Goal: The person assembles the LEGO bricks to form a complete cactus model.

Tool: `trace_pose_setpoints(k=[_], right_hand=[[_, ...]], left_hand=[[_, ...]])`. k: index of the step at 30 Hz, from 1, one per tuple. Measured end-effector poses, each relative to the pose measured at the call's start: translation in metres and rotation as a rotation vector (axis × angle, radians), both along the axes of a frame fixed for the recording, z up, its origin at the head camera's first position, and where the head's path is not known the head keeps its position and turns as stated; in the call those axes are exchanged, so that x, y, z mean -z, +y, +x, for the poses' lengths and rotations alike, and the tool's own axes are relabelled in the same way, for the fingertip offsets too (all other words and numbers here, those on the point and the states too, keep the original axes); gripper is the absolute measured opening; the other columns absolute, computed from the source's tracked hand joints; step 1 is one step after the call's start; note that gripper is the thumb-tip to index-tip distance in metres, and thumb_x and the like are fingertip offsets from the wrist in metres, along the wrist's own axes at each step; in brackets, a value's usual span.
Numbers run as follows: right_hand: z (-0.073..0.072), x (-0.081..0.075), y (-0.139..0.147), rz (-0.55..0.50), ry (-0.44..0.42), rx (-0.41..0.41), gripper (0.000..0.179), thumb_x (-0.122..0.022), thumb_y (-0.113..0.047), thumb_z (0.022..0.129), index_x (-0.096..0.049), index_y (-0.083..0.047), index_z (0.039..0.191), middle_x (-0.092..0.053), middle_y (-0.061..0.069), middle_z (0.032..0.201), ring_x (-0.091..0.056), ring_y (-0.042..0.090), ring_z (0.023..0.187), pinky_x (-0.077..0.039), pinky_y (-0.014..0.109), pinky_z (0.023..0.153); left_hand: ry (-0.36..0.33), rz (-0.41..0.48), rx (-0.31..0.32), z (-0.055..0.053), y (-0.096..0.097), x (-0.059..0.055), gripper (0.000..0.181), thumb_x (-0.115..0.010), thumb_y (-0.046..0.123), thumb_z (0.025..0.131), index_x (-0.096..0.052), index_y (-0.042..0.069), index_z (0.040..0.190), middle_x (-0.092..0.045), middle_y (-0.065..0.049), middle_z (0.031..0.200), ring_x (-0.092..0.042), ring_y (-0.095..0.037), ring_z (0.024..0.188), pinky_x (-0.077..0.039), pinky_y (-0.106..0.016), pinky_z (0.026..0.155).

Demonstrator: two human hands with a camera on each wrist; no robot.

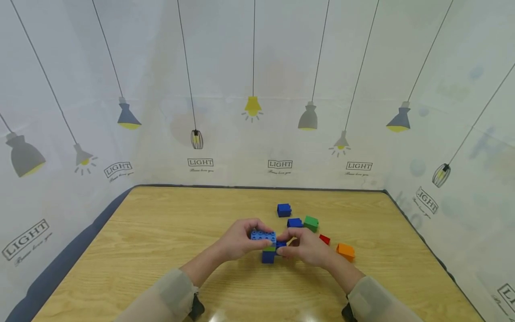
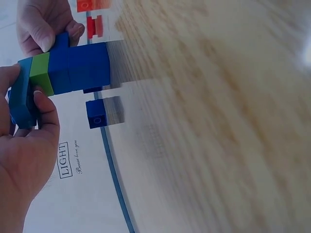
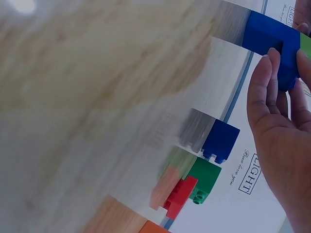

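A small upright stack of toy building bricks stands on the table between my hands. On top lies a light blue brick (image 1: 263, 235), which my left hand (image 1: 237, 241) grips by its sides, thumb in front. Under it comes a lime green brick (image 2: 42, 75), then dark blue bricks (image 2: 80, 67) down to the tabletop. My right hand (image 1: 307, 247) pinches a dark blue brick (image 2: 60, 41) that juts out from the stack's right side, just below the green layer. In the right wrist view, fingertips (image 3: 273, 54) press along this side brick, covering part of it.
Loose bricks lie right of and behind the stack: a blue one (image 1: 284, 210), another blue one (image 1: 294, 222), a green one (image 1: 311, 223), a red one (image 1: 324, 239) and an orange one (image 1: 346, 252). A lamp-printed cloth (image 1: 225, 134) rises around the wooden table (image 1: 161, 223).
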State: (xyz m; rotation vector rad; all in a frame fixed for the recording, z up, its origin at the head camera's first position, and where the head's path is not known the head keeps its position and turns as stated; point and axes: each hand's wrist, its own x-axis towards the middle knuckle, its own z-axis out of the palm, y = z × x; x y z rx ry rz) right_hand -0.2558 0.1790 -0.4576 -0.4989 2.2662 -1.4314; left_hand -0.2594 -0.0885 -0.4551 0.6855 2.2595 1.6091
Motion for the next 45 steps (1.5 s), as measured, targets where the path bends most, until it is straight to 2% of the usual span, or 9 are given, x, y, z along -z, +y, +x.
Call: trace_pose_setpoints(k=[5,16,22,25,28,33,36,42,45], right_hand=[[0.001,-0.002,0.001,0.000,0.003,-0.011,0.031,-0.080,-0.021,0.103,-0.072,-0.005,0.129,-0.071,0.011,0.120,-0.075,0.021,0.093,-0.068,0.035,0.085],[0.001,0.005,0.003,-0.001,-0.006,-0.005,0.031,-0.080,-0.023,0.103,-0.073,-0.006,0.128,-0.070,0.011,0.122,-0.075,0.021,0.095,-0.068,0.037,0.086],[0.001,0.004,0.003,-0.005,-0.008,-0.006,0.032,-0.081,-0.023,0.102,-0.073,-0.006,0.129,-0.069,0.011,0.122,-0.075,0.022,0.096,-0.069,0.038,0.087],[0.001,0.003,0.003,0.004,-0.001,-0.005,0.033,-0.081,-0.024,0.102,-0.073,-0.007,0.129,-0.069,0.011,0.122,-0.075,0.022,0.096,-0.068,0.038,0.087],[0.000,0.002,0.003,0.012,0.004,0.000,0.033,-0.081,-0.024,0.102,-0.073,-0.008,0.129,-0.069,0.011,0.122,-0.074,0.022,0.096,-0.068,0.037,0.088],[0.000,-0.001,0.003,0.019,0.006,0.007,0.034,-0.083,-0.023,0.101,-0.073,-0.007,0.129,-0.069,0.011,0.121,-0.074,0.022,0.095,-0.068,0.036,0.088],[0.000,-0.001,0.003,0.022,0.009,0.008,0.034,-0.083,-0.023,0.100,-0.073,-0.007,0.129,-0.069,0.011,0.121,-0.074,0.022,0.095,-0.068,0.036,0.088],[0.001,0.000,0.003,0.019,0.003,0.010,0.034,-0.083,-0.023,0.100,-0.074,-0.007,0.129,-0.069,0.011,0.121,-0.072,0.022,0.094,-0.067,0.034,0.087],[0.000,0.000,0.002,0.013,0.002,0.006,0.034,-0.083,-0.023,0.101,-0.074,-0.007,0.130,-0.069,0.011,0.121,-0.072,0.022,0.094,-0.067,0.035,0.088]], left_hand=[[0.001,-0.008,0.004,-0.001,0.002,0.000,0.023,-0.082,0.026,0.102,-0.078,0.018,0.123,-0.075,-0.003,0.117,-0.064,-0.018,0.096,-0.057,-0.028,0.080],[0.032,-0.021,0.025,0.000,0.003,0.003,0.023,-0.081,0.025,0.103,-0.076,0.017,0.124,-0.072,-0.004,0.119,-0.062,-0.018,0.096,-0.055,-0.028,0.079],[0.061,-0.069,0.039,-0.002,0.001,0.001,0.026,-0.080,0.031,0.102,-0.075,0.022,0.126,-0.074,0.000,0.121,-0.065,-0.019,0.106,-0.057,-0.031,0.085],[0.097,-0.102,0.019,-0.004,-0.001,0.000,0.026,-0.078,0.037,0.104,-0.075,0.025,0.126,-0.075,0.004,0.121,-0.066,-0.018,0.109,-0.056,-0.033,0.088],[0.112,-0.106,-0.034,-0.009,-0.005,-0.002,0.028,-0.073,0.043,0.106,-0.077,0.025,0.127,-0.076,0.003,0.122,-0.067,-0.018,0.109,-0.058,-0.034,0.088],[0.070,-0.053,-0.111,-0.024,-0.013,-0.004,0.033,-0.065,0.047,0.110,-0.077,0.022,0.128,-0.077,-0.012,0.128,-0.068,-0.021,0.112,-0.060,-0.047,0.094],[0.054,-0.049,-0.123,-0.037,-0.018,-0.003,0.036,-0.062,0.047,0.112,-0.075,0.019,0.131,-0.075,-0.017,0.133,-0.069,-0.022,0.112,-0.060,-0.051,0.095],[0.062,-0.111,-0.124,-0.068,-0.020,0.004,0.047,-0.065,0.047,0.110,-0.072,0.010,0.138,-0.075,-0.015,0.131,-0.071,-0.021,0.109,-0.058,-0.036,0.085],[0.089,-0.158,-0.122,-0.083,-0.017,0.006,0.045,-0.067,0.047,0.109,-0.073,0.012,0.137,-0.076,-0.009,0.127,-0.071,-0.021,0.108,-0.057,-0.033,0.084]])
